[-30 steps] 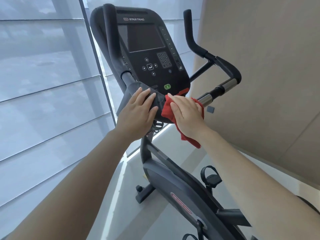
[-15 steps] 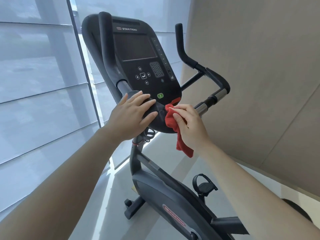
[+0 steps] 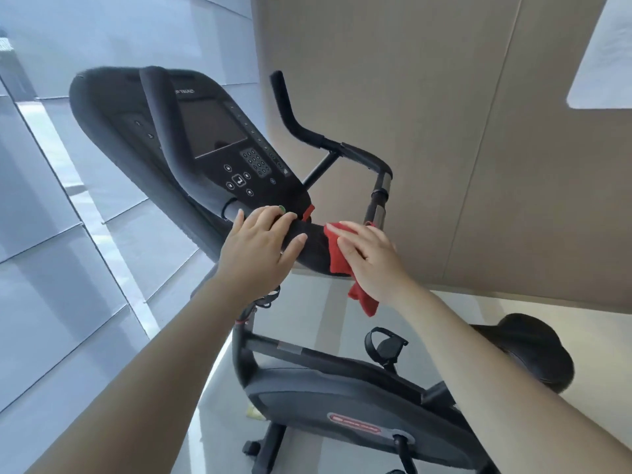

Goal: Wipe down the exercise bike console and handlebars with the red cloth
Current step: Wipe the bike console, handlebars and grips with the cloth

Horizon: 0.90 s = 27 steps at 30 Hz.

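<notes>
The black exercise bike console, with a dark screen and keypad, tilts up at centre left. My left hand rests flat with straight fingers on the console's lower edge, near the green button. My right hand presses the red cloth against the padded lower right corner of the console; a tail of the cloth hangs below the wrist. The black handlebar curves up and right behind the console, and its silver grip section stands just beyond my right hand.
A glass window wall with grey blinds fills the left side. A beige panelled wall rises close on the right. Below are the bike's frame and shroud, a pedal with strap and the black saddle at right.
The view has swung and tilted, so the bike now leans to the right. My right hand with the cloth has slid rightward along the console's lower edge toward the silver grip. My left hand stays put.
</notes>
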Motion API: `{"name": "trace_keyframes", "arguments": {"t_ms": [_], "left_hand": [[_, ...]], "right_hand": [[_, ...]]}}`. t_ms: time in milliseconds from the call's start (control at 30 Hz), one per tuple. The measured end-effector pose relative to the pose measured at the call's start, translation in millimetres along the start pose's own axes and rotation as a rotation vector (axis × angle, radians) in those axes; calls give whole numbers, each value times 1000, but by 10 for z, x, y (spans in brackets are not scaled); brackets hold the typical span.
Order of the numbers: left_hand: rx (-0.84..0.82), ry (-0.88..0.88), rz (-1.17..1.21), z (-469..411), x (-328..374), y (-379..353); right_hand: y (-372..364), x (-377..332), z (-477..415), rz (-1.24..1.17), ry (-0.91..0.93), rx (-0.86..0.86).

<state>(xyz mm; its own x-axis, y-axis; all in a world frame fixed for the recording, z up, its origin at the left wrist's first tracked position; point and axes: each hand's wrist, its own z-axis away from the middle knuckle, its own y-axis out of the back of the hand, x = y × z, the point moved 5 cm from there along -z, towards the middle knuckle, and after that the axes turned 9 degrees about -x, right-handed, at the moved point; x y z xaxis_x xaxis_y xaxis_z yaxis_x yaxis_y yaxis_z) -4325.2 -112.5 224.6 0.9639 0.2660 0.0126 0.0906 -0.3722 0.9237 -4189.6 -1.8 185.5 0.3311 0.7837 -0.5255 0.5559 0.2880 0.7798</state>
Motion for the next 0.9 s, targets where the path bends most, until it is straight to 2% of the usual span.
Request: {"name": "trace_keyframes", "arguments": {"t_ms": [133,267,333,467,633,767,900], "left_hand": [[-14,-29,-2,-65,-33,-6],[-2,-19,-14,-110,-19,-11],[2,-7,-6,-112,-21,-22],[21,-16,-11,-106,-14,-28],[13,-34,0,-83,-17,-28],[11,-45,16,-85,-40,-54],[11,-62,38,-93,-85,-72]], "right_hand": [[-12,-109,53,17,15,39],[20,-93,-76,79,17,-150],[22,-85,-78,108,39,-163],[53,-64,43,-56,95,-9],[334,-179,23,-207,141,-11],[797,-463,-219,-416,218,151],[837,-491,-388,-590,149,282]]}}
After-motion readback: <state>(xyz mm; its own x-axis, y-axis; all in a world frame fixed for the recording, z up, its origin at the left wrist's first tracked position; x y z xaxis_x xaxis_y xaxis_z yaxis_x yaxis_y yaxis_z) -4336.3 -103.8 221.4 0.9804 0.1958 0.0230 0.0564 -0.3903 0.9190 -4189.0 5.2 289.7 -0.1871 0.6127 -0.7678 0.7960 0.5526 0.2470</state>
